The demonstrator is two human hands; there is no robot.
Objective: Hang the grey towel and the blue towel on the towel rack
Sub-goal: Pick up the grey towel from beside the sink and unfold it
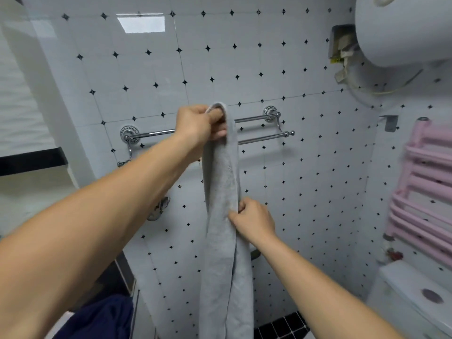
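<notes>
From the head camera, the grey towel (pixel 223 216) hangs as one long, narrow, bunched strip down the middle of the frame, its soft terry surface matte and slightly fuzzy. The left hand (pixel 199 124) is clamped on its folded top end, held up in front of the towel rack (pixel 259 128); whether the cloth touches the bars cannot be told. The right hand (pixel 254 220) pinches the towel's right edge about halfway down, at 5 o'clock from the left hand. The rack is a shiny chrome double bar with round, patterned wall mounts, fixed to glossy white wall tiles (pixel 269 57) dotted with small black diamonds. The blue towel (pixel 102 319), a dark navy crumpled heap, lies at 7 o'clock from the grey one, at the frame's bottom edge. At 3 o'clock stands a pink tubular radiator (pixel 425 187), somewhat blurred.
</notes>
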